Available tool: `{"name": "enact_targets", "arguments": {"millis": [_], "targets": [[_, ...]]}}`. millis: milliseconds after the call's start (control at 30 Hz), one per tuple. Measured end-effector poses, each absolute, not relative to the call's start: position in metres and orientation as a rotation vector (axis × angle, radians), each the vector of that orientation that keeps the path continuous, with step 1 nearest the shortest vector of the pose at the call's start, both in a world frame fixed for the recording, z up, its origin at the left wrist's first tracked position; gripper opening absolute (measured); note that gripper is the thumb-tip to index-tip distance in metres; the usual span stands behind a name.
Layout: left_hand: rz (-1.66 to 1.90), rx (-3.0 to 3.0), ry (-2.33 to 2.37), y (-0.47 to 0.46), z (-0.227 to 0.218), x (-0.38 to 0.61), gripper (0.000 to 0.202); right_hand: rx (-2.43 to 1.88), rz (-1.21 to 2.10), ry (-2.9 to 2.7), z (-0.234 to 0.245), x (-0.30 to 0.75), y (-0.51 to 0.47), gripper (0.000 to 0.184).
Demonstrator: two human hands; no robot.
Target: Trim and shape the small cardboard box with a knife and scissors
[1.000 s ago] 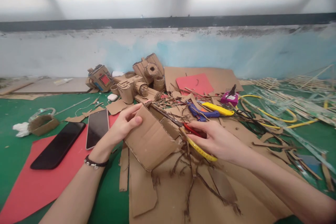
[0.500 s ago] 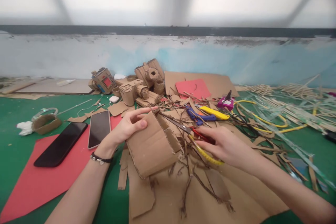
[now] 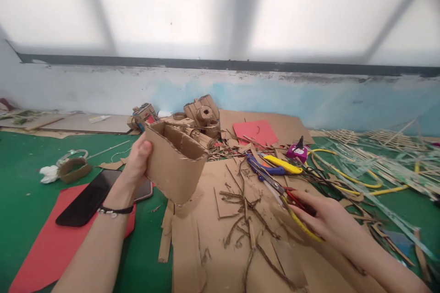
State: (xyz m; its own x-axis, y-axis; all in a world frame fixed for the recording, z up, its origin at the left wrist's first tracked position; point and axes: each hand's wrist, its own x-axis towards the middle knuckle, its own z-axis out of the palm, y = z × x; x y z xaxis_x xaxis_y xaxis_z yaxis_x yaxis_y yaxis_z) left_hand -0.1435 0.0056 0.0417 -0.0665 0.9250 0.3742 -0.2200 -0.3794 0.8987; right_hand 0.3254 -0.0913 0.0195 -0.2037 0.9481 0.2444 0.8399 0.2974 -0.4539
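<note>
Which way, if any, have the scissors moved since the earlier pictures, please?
Yes, to the right, judged against the blue glue gun: the scissors have moved away from the cardboard box.

One head-worn view looks forward and down across the green surface [image 3: 20, 178] to the wall [image 3: 261, 94].

Left grip [image 3: 139, 158], right grip [image 3: 325, 217] well apart.

Box [image 3: 173, 167] raised — scissors [image 3: 277, 187] pulled clear
</note>
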Motion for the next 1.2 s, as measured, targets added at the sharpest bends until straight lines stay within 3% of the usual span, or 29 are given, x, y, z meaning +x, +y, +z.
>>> {"name": "enact_targets", "arguments": {"millis": [167, 400, 533, 833, 900, 1100, 1200], "targets": [[1.462, 1.338, 0.831, 0.007, 0.03, -0.124, 0.084, -1.593, 0.358, -1.893, 0.037, 0.306, -0.073, 0.039], [1.184, 1.396, 0.811, 0.006, 0.042, -0.095, 0.075, -1.264, 0.83, -1.639, 0.073, 0.255, -0.046, 0.059], [1.103, 1.436, 0.776, 0.013, 0.046, -0.083, 0.073, -1.209, 0.901, -1.522, 0.085, 0.236, -0.03, 0.057], [1.711, 1.224, 0.915, 0.027, 0.019, -0.039, 0.086, -1.032, 1.058, -1.319, 0.045, 0.197, 0.004, 0.071], [1.694, 1.269, 0.994, 0.015, 0.012, -0.022, 0.08, -0.977, 1.102, -1.349, 0.03, 0.187, 0.004, 0.075], [1.553, 1.547, 0.891, -0.015, 0.006, 0.0, 0.039, -1.008, 1.032, -1.448, 0.004, 0.183, -0.003, 0.062], [1.569, 1.632, 0.994, -0.01, 0.006, -0.005, 0.038, -0.974, 1.09, -1.379, 0.0, 0.186, -0.005, 0.058]]}}
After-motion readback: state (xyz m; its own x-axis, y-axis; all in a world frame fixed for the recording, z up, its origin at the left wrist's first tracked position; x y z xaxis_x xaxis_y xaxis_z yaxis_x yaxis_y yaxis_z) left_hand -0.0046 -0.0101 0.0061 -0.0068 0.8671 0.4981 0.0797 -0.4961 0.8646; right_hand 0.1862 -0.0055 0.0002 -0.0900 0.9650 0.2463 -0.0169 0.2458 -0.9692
